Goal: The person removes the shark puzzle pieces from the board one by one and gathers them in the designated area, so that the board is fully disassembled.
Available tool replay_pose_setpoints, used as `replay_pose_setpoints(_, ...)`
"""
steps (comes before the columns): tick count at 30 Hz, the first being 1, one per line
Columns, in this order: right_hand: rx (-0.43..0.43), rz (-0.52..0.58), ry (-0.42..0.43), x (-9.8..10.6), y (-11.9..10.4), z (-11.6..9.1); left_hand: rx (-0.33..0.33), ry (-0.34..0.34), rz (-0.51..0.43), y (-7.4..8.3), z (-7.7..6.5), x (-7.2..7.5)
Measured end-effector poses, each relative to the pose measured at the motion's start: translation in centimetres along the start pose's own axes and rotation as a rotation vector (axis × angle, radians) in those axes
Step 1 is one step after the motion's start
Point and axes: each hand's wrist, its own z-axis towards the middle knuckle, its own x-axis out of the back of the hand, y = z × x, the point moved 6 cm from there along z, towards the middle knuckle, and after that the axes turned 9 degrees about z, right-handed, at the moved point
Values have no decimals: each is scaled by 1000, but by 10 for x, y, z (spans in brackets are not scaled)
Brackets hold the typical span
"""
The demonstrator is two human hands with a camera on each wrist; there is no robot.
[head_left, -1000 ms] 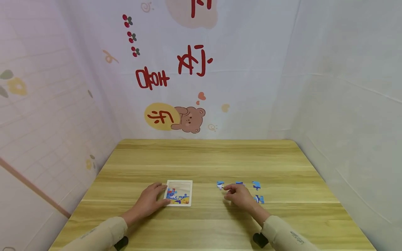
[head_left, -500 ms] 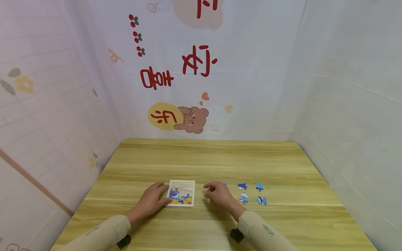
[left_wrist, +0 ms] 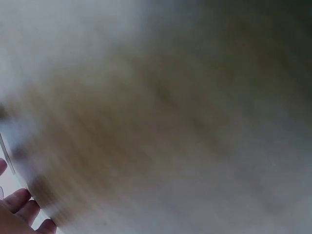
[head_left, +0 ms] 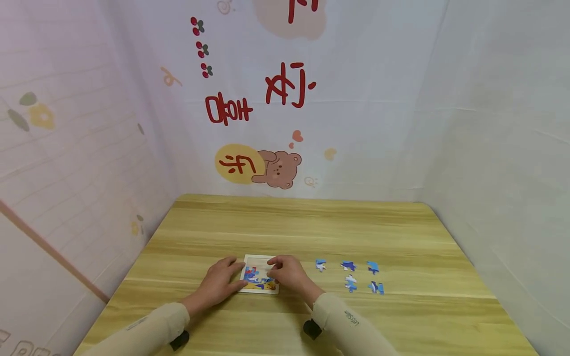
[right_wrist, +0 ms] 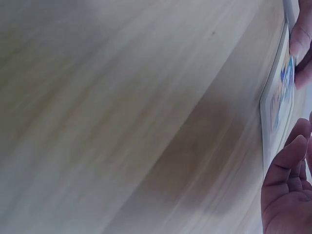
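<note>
A small white-rimmed jigsaw tray (head_left: 260,291), part filled with a colourful picture, lies on the wooden table in the head view. My left hand (head_left: 219,279) rests along its left side, with the thumb at the lower left corner and the fingertips at the rim. Over the tray's right side is my right hand (head_left: 287,273), its thumb and index finger brought together in a pinch. The puzzle piece there is mostly hidden behind the fingers. In the right wrist view, the right hand (right_wrist: 287,190) is close beside the tray (right_wrist: 265,114), with the left thumb beyond.
Several loose blue and white puzzle pieces lie in two rows to the right of the tray, among them one piece (head_left: 320,265) nearest it and another (head_left: 376,287) at the lower right. Fabric walls (head_left: 356,99) enclose the table (head_left: 356,232) behind and at both sides.
My right hand has moved left from the loose pieces to over the tray, uncovering pieces it had blocked from view. The left hand stays at the tray's left side. The head view has shifted slightly.
</note>
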Motion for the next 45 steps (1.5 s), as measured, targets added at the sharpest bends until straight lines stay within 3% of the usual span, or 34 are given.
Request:
replay_pose_setpoints(8,-11,-44,-5,-16,0,12,-32,22,2,6,2,2)
replay_pose_setpoints(21,22,-258,-71,-28,-2,19,-47,34,15,11,1,4)
replay_pose_setpoints(25,25,-241,-78,-29,-3,21,-43,32,18,10,1,4)
replay_pose_setpoints(36,-9,-60,-46,-33,0,24,-28,25,22,6,1,2)
replay_pose_setpoints(45,52,-130,1,-33,2,26,-44,39,38,6,1,1)
